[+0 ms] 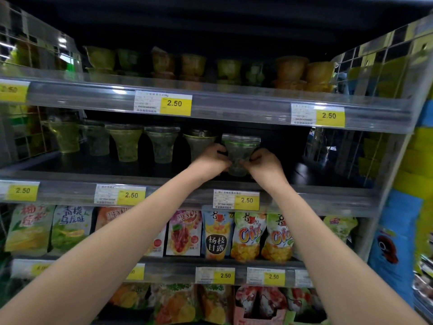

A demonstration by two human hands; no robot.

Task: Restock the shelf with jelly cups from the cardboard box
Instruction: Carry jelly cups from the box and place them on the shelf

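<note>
A clear green jelly cup [239, 146] stands on the dark middle shelf [117, 165], at the right end of a row of similar green jelly cups [161, 144]. My left hand [210, 161] grips the cup's lower left side. My right hand [263, 165] grips its lower right side. Both sets of fingers curl round the narrow base. The cup looks upright, with its bottom at the shelf surface. The cardboard box is out of view.
The top shelf [210, 99] holds stacked green and orange jelly cups behind a clear rail with 2.50 price tags. To the right of the held cup, the middle shelf is bare up to a wire side panel [346, 156]. Lower shelves hold colourful snack pouches [248, 233].
</note>
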